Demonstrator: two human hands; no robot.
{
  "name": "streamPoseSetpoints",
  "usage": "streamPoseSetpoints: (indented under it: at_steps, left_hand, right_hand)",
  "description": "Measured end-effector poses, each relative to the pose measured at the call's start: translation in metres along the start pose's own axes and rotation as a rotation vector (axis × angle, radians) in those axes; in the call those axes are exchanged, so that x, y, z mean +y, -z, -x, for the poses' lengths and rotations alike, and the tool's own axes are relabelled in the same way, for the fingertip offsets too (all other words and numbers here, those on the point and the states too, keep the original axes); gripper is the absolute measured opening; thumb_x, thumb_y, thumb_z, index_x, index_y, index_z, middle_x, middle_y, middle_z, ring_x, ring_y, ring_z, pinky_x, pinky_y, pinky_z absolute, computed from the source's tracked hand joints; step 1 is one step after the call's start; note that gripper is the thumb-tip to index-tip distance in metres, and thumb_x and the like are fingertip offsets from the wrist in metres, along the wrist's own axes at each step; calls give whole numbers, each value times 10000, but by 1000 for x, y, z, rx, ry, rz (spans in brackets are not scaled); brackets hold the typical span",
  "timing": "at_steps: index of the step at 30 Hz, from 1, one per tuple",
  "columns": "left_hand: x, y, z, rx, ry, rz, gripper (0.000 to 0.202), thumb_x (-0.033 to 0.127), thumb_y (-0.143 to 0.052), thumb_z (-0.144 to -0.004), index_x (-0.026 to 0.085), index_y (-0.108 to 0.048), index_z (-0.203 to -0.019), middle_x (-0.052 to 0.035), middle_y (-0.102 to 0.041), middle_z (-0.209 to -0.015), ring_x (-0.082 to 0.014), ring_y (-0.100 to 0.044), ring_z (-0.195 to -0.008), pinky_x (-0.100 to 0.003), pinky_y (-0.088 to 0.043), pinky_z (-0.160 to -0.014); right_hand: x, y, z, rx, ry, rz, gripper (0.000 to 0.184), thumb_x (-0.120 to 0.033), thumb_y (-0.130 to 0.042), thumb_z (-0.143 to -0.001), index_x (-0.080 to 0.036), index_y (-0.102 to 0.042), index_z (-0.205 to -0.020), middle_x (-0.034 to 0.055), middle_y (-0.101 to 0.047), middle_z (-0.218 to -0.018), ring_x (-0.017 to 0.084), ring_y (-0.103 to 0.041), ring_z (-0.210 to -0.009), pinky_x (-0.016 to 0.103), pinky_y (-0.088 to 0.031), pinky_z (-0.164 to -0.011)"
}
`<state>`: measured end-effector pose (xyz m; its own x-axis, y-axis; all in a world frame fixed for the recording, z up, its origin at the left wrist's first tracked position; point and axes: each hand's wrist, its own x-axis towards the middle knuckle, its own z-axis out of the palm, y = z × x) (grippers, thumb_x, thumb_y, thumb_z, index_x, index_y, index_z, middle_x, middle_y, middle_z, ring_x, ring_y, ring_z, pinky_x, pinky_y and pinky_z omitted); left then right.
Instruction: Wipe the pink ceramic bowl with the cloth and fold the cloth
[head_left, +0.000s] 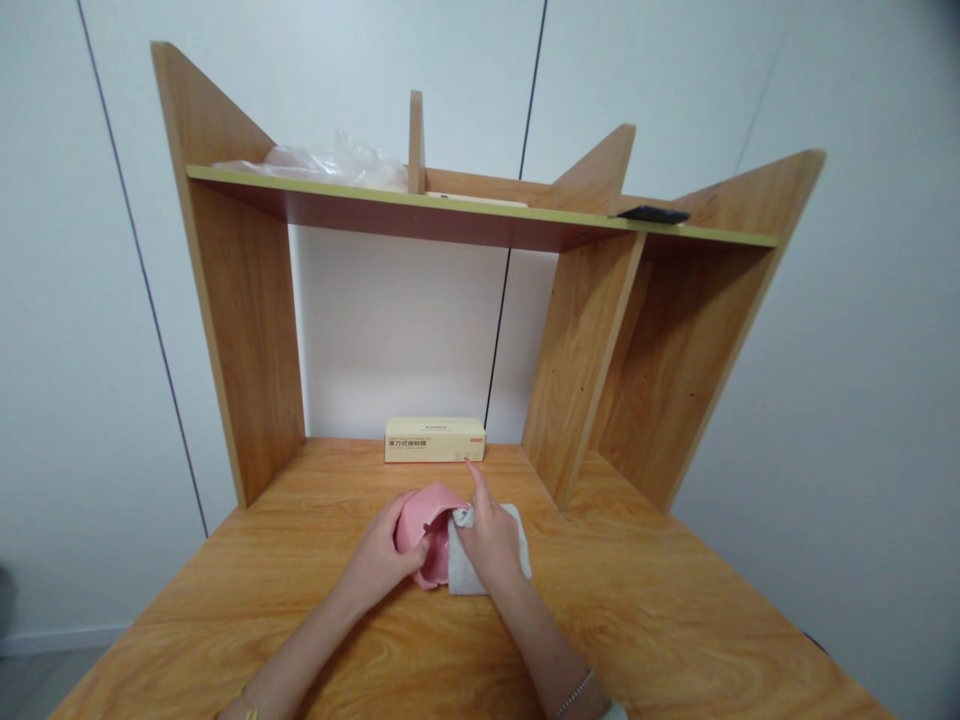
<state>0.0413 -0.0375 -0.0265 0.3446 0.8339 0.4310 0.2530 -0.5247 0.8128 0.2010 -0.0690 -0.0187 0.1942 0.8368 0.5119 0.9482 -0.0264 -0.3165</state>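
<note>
A pink bowl-like container (435, 500) with an angular, uneven rim is tilted on its side above the desk, its hollow turned toward me. My left hand (386, 555) is wrapped round its left side, the thumb at the rim. At the opposite edge, my right hand (491, 540) pinches a pale grey cloth (466, 572) against the container's rim, the index finger stretched forward. The cloth hangs below and spreads behind that hand. Part of the container's inside is hidden by the cloth and my left thumb.
A cream-coloured box (435, 441) with printed characters stands at the back of the wooden desk (630, 600). Above is a wooden shelf unit (450, 215) with upright dividers. Clear plastic wrapping (330, 165) and a dark flat object (654, 214) lie on its top.
</note>
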Motion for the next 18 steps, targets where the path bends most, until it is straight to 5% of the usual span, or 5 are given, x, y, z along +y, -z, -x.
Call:
streamPoseSetpoints:
  at_steps: [8, 12, 18]
  left_hand:
    - [-7, -3, 2, -14, 54, 168, 681, 358, -630, -661, 142, -356, -1247, -138, -487, -1205, -262, -455, -1105, -385, -361, -924]
    - [-9, -8, 2, -69, 63, 215, 573, 360, -599, -693, 126, -399, -1176, -128, -538, -1132, -232, -526, -1007, -353, -411, -867]
    - [-5, -2, 0, 23, 49, 32, 425, 293, -549, -700, 149, -465, -1091, -88, -591, -1034, -217, -556, -917, -345, -418, -818]
  right_hand:
    - [4, -9, 3, 51, -80, -62, 628, -114, -402, -712, -184, -229, -1311, 3, -622, -687, 180, -580, -661, 236, -331, -557]
    - [5, -14, 3, 46, -129, -133, 603, -128, -414, -725, -185, -247, -1301, -8, -618, -648, 174, -586, -650, 227, -332, -550]
    - [1, -9, 2, 78, -54, -59, 592, -226, -463, -757, -188, -237, -1303, -4, -618, -665, 185, -591, -647, 238, -327, -548]
